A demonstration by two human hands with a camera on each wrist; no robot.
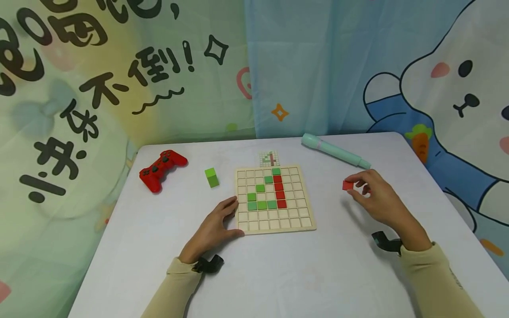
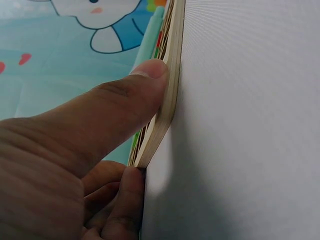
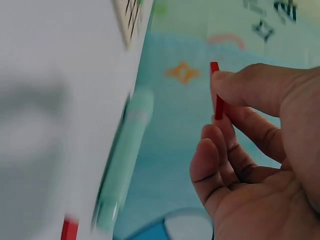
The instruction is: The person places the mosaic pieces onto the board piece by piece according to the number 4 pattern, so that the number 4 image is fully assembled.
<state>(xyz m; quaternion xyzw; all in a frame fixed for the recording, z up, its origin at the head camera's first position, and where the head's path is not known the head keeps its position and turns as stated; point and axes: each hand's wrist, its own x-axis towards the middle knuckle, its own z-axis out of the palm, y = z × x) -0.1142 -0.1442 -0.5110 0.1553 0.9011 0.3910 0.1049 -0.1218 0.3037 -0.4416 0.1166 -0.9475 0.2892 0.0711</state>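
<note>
A square wooden grid board (image 1: pixel 292 224) lies mid-table with light green, darker green and red tiles in some of its cells. My left hand (image 1: pixel 214 227) holds its near left corner, thumb along the front edge and fingers bent against the left side. The thumb (image 2: pixel 125 95) presses the board's edge (image 2: pixel 172 95) in the left wrist view. Right of the board, my right hand (image 1: pixel 377 198) is raised over the table, pinching a red square tile (image 3: pixel 217 92) between thumb and fingers. The other fingers of that hand are curled loosely.
Behind the board lies a small pattern card (image 1: pixel 269 158). Green blocks (image 1: pixel 212 177) stand left of it, beside a red game controller (image 1: pixel 159 170). A mint-green marker (image 1: pixel 336 151) lies at the back right. Another red piece (image 3: pixel 69 229) shows low in the right wrist view.
</note>
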